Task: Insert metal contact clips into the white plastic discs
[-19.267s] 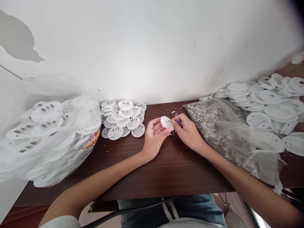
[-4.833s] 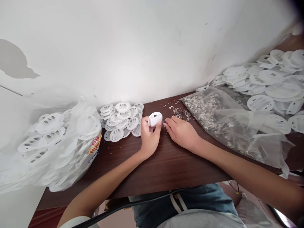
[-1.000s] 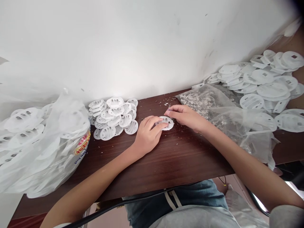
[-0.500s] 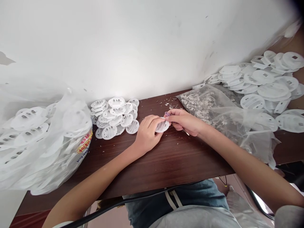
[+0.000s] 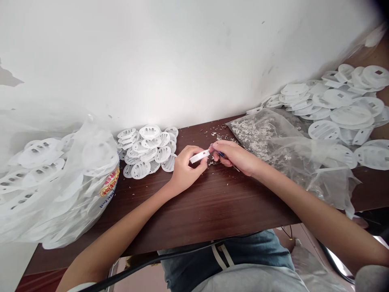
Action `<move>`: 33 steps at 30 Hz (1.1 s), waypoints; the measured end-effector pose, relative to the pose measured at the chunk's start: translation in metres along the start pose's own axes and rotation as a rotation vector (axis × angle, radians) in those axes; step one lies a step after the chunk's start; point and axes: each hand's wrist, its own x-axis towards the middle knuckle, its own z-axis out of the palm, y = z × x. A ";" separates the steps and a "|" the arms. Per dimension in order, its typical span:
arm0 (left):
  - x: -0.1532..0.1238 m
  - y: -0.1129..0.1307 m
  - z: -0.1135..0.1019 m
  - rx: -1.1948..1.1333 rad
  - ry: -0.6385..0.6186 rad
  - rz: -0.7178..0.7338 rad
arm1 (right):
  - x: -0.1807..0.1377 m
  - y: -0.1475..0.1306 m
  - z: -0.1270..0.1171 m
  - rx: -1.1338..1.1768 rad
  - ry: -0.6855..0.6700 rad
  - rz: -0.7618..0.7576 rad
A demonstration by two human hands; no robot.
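Observation:
My left hand is closed on a white slotted plastic disc, held above the table with its narrow edge turned up towards me. Beside it, my right hand pinches a slim tool with a blue-purple part and a thin shaft sticking out below the fingers; its exact kind is not clear. The right fingertips are close to the disc's right end; whether they touch it I cannot tell. Under the hands lie tiny pale clips. Left of my left hand is a pile of similar slotted discs.
A clear bag of tiny white parts lies on the dark wooden table at right. More white discs are heaped behind it. At left bulges a plastic bag full of discs. A white wall borders the table's back.
My left hand has tipped the disc from showing its slotted face to showing its edge. My right hand has shifted slightly and turned the tool.

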 end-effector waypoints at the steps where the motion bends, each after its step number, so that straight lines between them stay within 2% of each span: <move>1: 0.002 -0.001 -0.001 -0.076 -0.013 -0.117 | 0.000 0.001 0.000 -0.086 0.019 -0.033; 4: 0.005 -0.008 -0.001 -0.313 -0.008 -0.401 | -0.003 0.001 0.001 -0.374 0.056 -0.179; 6: 0.006 -0.015 0.000 -0.433 0.025 -0.468 | -0.005 0.000 0.004 -0.522 0.064 -0.284; 9: 0.005 -0.021 0.002 -0.512 0.041 -0.472 | -0.007 0.001 0.009 -0.637 0.080 -0.401; 11: 0.004 -0.022 0.002 -0.524 0.035 -0.473 | -0.008 0.001 0.011 -0.662 0.091 -0.428; 25: 0.006 -0.019 0.002 -0.553 0.023 -0.501 | -0.008 0.007 0.014 -0.745 0.118 -0.494; 33: 0.005 -0.020 0.002 -0.509 0.011 -0.468 | -0.006 0.012 0.014 -0.757 0.142 -0.472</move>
